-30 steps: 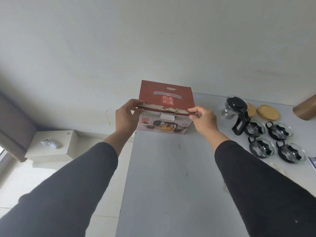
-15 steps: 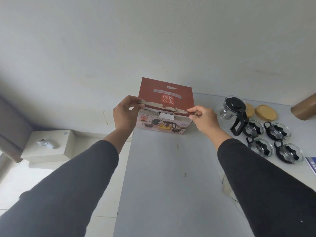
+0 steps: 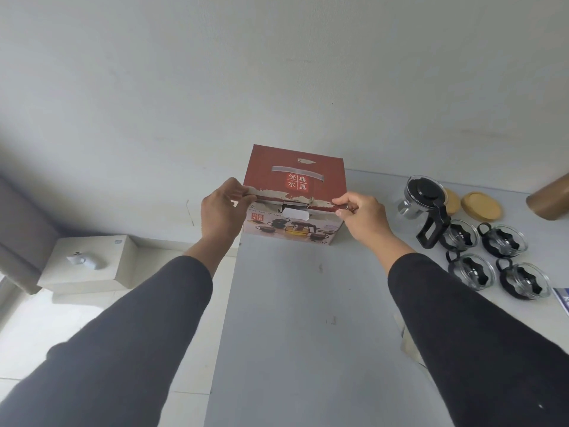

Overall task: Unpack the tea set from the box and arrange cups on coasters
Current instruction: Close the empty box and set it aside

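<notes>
A red tea set box (image 3: 294, 174) stands at the far left corner of the grey table (image 3: 308, 334), against the wall. My left hand (image 3: 220, 212) pinches the torn front edge of its lid at the left, my right hand (image 3: 361, 218) pinches the same edge at the right. To the right stand a glass teapot with a black lid (image 3: 423, 200) and several glass cups with black holders (image 3: 471, 271). Two round wooden coasters (image 3: 482, 208) lie behind them, bare.
A brown cylinder (image 3: 551, 200) lies at the far right edge. A blue-and-white printed sheet (image 3: 562, 305) peeks in at the right. Left of the table, lower down, a white box (image 3: 89, 266) carries a small white object.
Both hands stay on the lid's front edge; the lid's edge has come up slightly, showing a dark gap. The view has shifted a little.
</notes>
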